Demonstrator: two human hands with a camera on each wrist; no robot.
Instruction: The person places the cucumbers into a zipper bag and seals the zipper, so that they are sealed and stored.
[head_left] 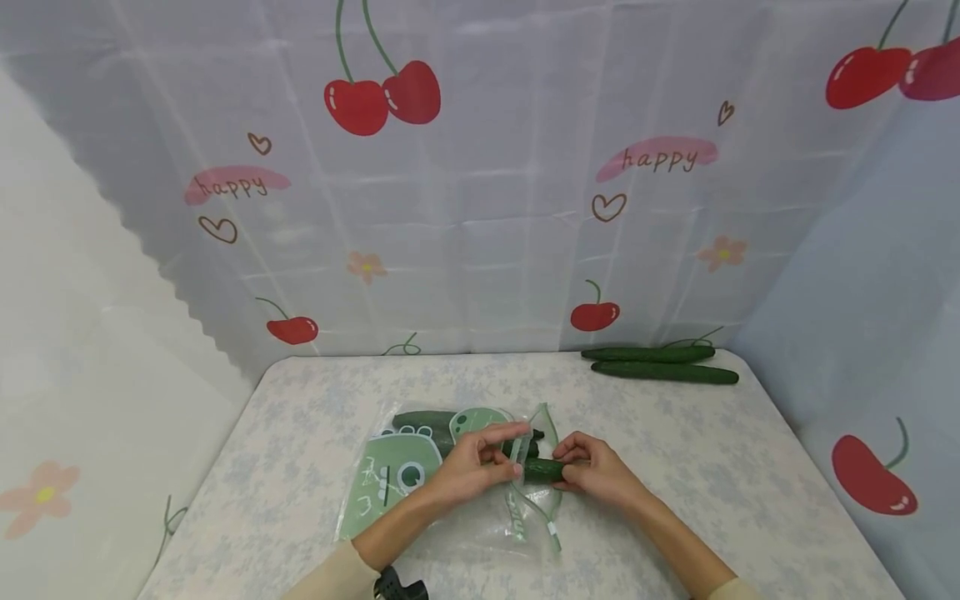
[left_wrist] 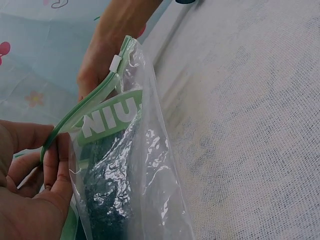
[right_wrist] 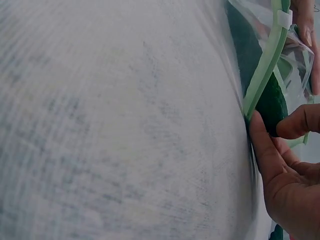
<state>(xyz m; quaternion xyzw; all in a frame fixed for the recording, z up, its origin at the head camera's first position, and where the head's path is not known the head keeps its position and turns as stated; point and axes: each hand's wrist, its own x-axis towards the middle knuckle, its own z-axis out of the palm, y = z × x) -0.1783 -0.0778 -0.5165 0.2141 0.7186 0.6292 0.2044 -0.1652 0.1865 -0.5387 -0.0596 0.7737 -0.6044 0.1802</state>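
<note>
A clear zip bag [head_left: 405,479] with green cartoon prints lies on the table, its green-edged mouth facing right and spread apart. My left hand [head_left: 480,462] pinches one edge of that mouth between thumb and fingers, also seen in the left wrist view. At the opening, my right hand [head_left: 600,473] holds the end of a cucumber [head_left: 542,471], most of which is inside the bag. In the right wrist view its tip [right_wrist: 274,112] lies between thumb and fingers. Another cucumber [head_left: 423,419] shows through the plastic behind. A white slider [left_wrist: 115,63] sits on the zip's near end.
Two whole cucumbers [head_left: 663,372] lie side by side at the table's back right. The table [head_left: 315,417] has a pale patterned cover. Curtains [head_left: 465,183] printed with cherries stand behind it and at the sides. A dark object [head_left: 401,586] shows at the near edge.
</note>
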